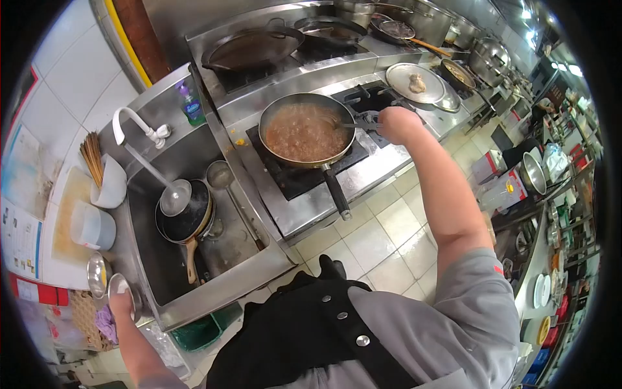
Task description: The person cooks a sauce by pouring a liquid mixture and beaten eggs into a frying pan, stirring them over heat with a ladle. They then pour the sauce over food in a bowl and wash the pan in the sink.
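Note:
My right hand point(396, 125) is closed round the handle of a metal utensil point(353, 125), whose far end reaches into a pan point(275, 154) of bubbling reddish-brown sauce point(304, 133). The pan sits on the stove, its black handle point(335, 191) pointing toward me. At the lower left, my left hand point(120, 305) is at a small metal bowl point(134, 299), with its fingers wrapped on the rim. Beside that bowl is another metal bowl point(98, 275) with something yellow in it.
A sink point(227, 243) holding pans and ladles lies at the left, under a white faucet point(155, 134). Woks point(253, 48) stand behind the stove. A lid point(414, 82) rests right of the pan. Shelves point(564, 246) line the right.

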Tool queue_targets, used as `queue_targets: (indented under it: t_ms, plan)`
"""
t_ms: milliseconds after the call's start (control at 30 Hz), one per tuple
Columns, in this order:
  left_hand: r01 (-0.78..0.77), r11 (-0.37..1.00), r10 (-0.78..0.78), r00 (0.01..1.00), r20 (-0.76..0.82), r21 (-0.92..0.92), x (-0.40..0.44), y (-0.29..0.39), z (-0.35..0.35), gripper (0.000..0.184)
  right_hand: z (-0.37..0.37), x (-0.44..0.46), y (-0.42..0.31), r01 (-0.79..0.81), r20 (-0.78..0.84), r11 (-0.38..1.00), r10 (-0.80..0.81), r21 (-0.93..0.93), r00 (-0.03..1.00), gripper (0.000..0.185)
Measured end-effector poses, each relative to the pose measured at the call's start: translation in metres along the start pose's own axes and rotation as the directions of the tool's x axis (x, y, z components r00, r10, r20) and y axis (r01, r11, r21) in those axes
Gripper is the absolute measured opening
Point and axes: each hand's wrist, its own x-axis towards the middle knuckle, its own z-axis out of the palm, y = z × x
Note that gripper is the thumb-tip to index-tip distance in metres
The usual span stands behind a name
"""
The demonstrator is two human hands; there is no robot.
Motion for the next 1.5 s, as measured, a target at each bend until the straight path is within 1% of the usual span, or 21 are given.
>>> queue_targets:
  t_ms: [67, 100, 167, 200, 300, 467, 567, 600, 700, 800, 900, 967, 1033, 1067, 1100, 1133, 1233, 1333, 1400, 1467, 1500]
  plan:
    - [0.026, 0.973, -0.073, 0.977, 0.199, 0.229, 0.016, -0.008, 0.012, 0.052, -0.004, -0.002, -0.011, -0.007, 0.01, 1.0, 0.007, -0.019, 1.0, 0.024]
    - [0.168, 0.977, -0.194, 0.956, 0.219, 0.133, 0.03, -0.005, -0.06, 0.051, 0.009, -0.002, -0.01, 0.0, -0.003, 0.998, 0.0, 0.063, 1.0, 0.024]
    - [0.46, 0.876, -0.356, 0.821, 0.447, -0.146, -0.008, 0.053, -0.101, 0.048, 0.003, -0.003, -0.004, -0.003, -0.017, 0.999, 0.003, 0.035, 1.0, 0.024]
    - [0.276, 0.935, -0.184, 0.915, 0.358, -0.224, -0.034, 0.065, -0.104, 0.041, -0.002, -0.004, 0.001, -0.013, -0.018, 0.999, 0.013, 0.034, 1.0, 0.024]
    - [-0.037, 0.989, 0.055, 0.991, 0.124, -0.141, -0.052, 0.06, -0.087, 0.04, -0.003, -0.005, 0.0, -0.016, -0.007, 0.997, 0.017, 0.069, 1.0, 0.024]
    - [0.072, 0.996, -0.075, 0.996, -0.05, -0.05, -0.031, 0.04, -0.043, 0.036, -0.005, 0.002, 0.0, -0.02, 0.0, 0.998, 0.02, 0.066, 1.0, 0.027]
    - [0.147, 0.959, -0.101, 0.976, 0.193, -0.241, -0.026, 0.039, -0.069, 0.041, -0.013, 0.002, -0.001, -0.005, -0.031, 0.999, 0.006, 0.033, 1.0, 0.027]
    - [0.022, 0.893, 0.0, 0.999, 0.05, -0.45, -0.034, 0.039, -0.068, 0.039, -0.014, 0.004, 0.001, -0.011, -0.043, 0.999, 0.013, 0.035, 0.999, 0.027]
    - [-0.196, 0.953, 0.193, 0.981, -0.034, -0.229, -0.053, 0.047, -0.067, 0.035, -0.018, 0.005, -0.002, -0.014, -0.016, 0.999, 0.014, 0.033, 1.0, 0.028]
    - [0.095, 0.988, -0.073, 0.982, 0.173, -0.122, -0.056, 0.075, -0.084, 0.047, -0.012, 0.011, -0.001, -0.007, -0.015, 1.0, 0.007, 0.016, 1.0, 0.026]
    - [-0.036, 0.991, 0.076, 0.944, -0.321, 0.129, -0.088, 0.061, -0.073, 0.058, -0.014, 0.013, -0.002, -0.025, -0.026, 0.999, 0.024, -0.03, 0.999, 0.026]
    - [0.13, 0.988, -0.151, 0.911, -0.383, -0.079, -0.109, 0.042, -0.058, 0.055, -0.006, 0.015, -0.002, -0.018, -0.018, 0.998, 0.017, -0.052, 1.0, 0.027]
    - [0.221, 0.921, -0.341, 0.856, -0.388, -0.321, -0.116, 0.025, -0.035, 0.048, 0.017, 0.027, -0.005, 0.011, -0.031, 0.999, -0.012, -0.053, 0.999, 0.027]
    - [0.324, 0.71, -0.474, 0.876, -0.085, -0.625, -0.118, 0.023, -0.034, 0.046, 0.032, 0.031, -0.009, -0.006, -0.036, 1.0, 0.007, 0.026, 0.999, 0.026]
    - [0.451, 0.397, -0.47, 0.848, 0.244, -0.8, -0.127, 0.034, -0.047, 0.044, 0.039, 0.027, -0.018, -0.013, -0.04, 0.993, 0.018, 0.117, 0.999, 0.026]
    - [0.582, 0.042, -0.333, 0.774, 0.538, -0.812, -0.131, 0.042, -0.056, 0.043, 0.044, 0.023, -0.024, 0.07, 0.0, 0.991, -0.071, 0.115, 0.998, 0.027]
    - [0.463, -0.198, -0.369, 0.781, 0.504, -0.864, -0.127, 0.045, -0.027, 0.039, 0.037, 0.012, -0.017, 0.196, 0.127, 0.956, -0.227, 0.216, 0.966, 0.029]
    - [0.5, -0.081, -0.401, 0.775, 0.488, -0.862, -0.126, 0.037, -0.027, 0.04, 0.025, 0.023, 0.025, 0.298, 0.129, 0.941, -0.319, 0.158, 0.939, 0.032]
    - [0.433, 0.059, -0.351, 0.852, 0.388, -0.899, -0.14, 0.047, -0.047, 0.042, 0.025, 0.029, 0.035, 0.201, 0.088, 0.971, -0.214, 0.131, 0.973, 0.03]
    - [0.403, -0.018, -0.342, 0.858, 0.384, -0.915, -0.146, 0.072, -0.073, 0.042, 0.049, 0.049, 0.036, 0.305, -0.1, 0.952, -0.304, -0.002, 0.947, 0.025]
    - [0.342, -0.079, -0.399, 0.85, 0.344, -0.937, -0.146, 0.089, -0.077, 0.042, 0.05, 0.049, 0.031, 0.292, -0.088, 0.949, -0.283, 0.123, 0.955, 0.025]
